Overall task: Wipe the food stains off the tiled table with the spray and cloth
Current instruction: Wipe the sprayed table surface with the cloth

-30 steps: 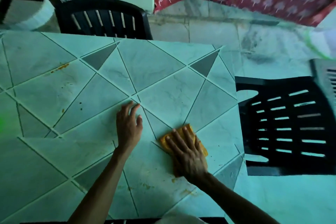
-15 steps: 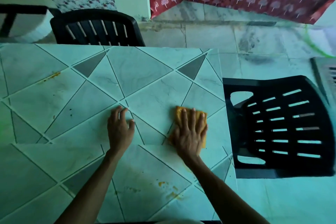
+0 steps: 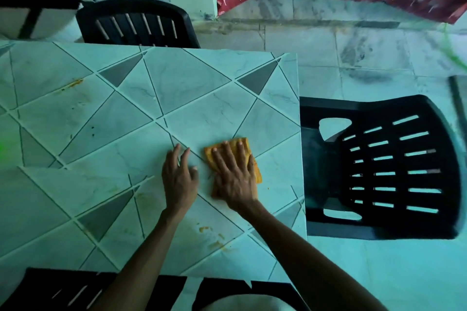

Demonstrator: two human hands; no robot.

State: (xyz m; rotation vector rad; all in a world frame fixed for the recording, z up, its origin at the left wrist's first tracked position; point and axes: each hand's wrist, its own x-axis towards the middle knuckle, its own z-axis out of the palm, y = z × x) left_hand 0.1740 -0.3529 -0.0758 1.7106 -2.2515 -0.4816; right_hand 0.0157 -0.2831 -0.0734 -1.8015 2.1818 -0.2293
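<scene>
Fingers point(image 3: 228, 156) of right hand point(image 3: 235, 180) straight, pressing cloth point(image 3: 257, 177) | left hand point(image 3: 179, 179) flat on table point(image 3: 202, 88)

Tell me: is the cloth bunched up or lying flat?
Flat: the cloth lies as a small rectangle on the table, pressed under the open right hand.

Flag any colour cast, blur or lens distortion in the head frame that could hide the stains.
Head view: a heavy teal cast and dim light mute the front-edge stains and far-left stain. The wide angle bows the tiled table edges. There is a green flare at the left border. The right hand, cloth and left hand are fairly sharp.
</scene>
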